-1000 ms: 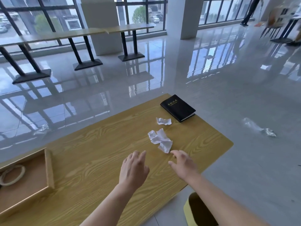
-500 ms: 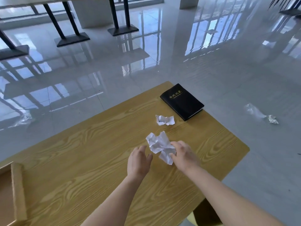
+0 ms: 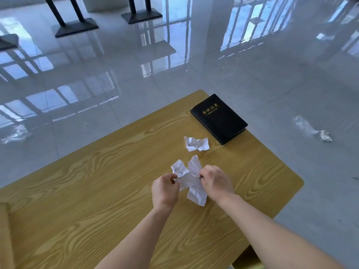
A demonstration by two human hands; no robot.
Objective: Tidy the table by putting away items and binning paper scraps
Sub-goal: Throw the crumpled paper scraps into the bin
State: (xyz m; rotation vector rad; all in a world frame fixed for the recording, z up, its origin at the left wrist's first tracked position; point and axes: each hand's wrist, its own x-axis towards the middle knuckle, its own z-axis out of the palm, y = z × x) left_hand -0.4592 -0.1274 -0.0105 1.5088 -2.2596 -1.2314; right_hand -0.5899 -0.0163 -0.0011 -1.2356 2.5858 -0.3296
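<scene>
A large crumpled white paper scrap [image 3: 189, 179] is at the middle of the wooden table [image 3: 97, 187]. My left hand [image 3: 165, 190] pinches its left edge and my right hand [image 3: 215, 181] grips its right side. A smaller crumpled scrap [image 3: 196, 143] lies on the table just beyond. A black notebook [image 3: 218, 118] with gold lettering rests near the table's far right corner.
The edge of a wooden tray [image 3: 4, 230] shows at the far left of the table. A yellow bin [image 3: 246, 259] peeks out under the table's near right edge. Plastic and paper litter [image 3: 326, 135] lies on the glossy floor at right, more litter [image 3: 16, 133] at left.
Both hands moved forward from above the table and closed on the large paper scrap. The camera tilted down and nearer, so the tray slid mostly out of view.
</scene>
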